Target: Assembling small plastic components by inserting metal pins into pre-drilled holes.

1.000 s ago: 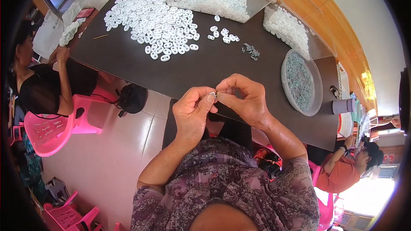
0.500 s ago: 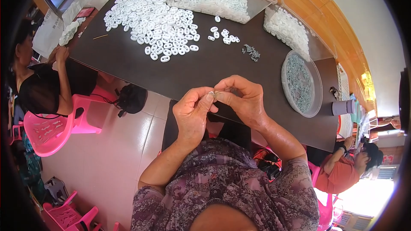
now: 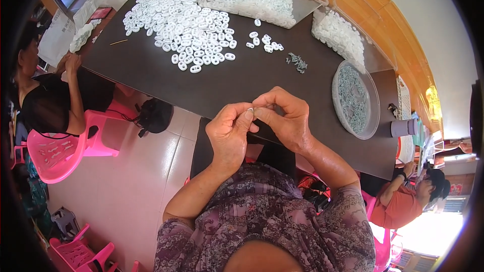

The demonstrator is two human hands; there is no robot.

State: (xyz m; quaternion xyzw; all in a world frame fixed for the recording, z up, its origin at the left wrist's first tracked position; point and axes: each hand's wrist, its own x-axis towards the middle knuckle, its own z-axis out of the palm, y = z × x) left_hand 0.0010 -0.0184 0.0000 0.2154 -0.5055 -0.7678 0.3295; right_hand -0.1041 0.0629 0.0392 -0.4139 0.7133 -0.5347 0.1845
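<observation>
My left hand (image 3: 228,135) and my right hand (image 3: 286,119) meet fingertip to fingertip just off the table's near edge. Thumb and forefinger are pinched together on both. A speck of white shows where the tips touch, but most of what they hold is hidden by the fingers. Beyond them, a small heap of grey screws (image 3: 297,63) lies on the dark table (image 3: 222,86). Several loose small white pieces (image 3: 266,39) are scattered beside it. Farther left spreads a large pile of white oval pieces with two holes (image 3: 186,30).
A round clear dish of grey screws (image 3: 375,116) stands at the right. Clear bins (image 3: 312,7) of white parts line the back, and a lidded cup (image 3: 403,127) is at the right end. People sit at both sides; a pink chair (image 3: 55,156) stands left.
Both hands stay pinched together in nearly the same place. My left hand has shifted slightly to the right, and the fingertips now cover more of the small thing between them.
</observation>
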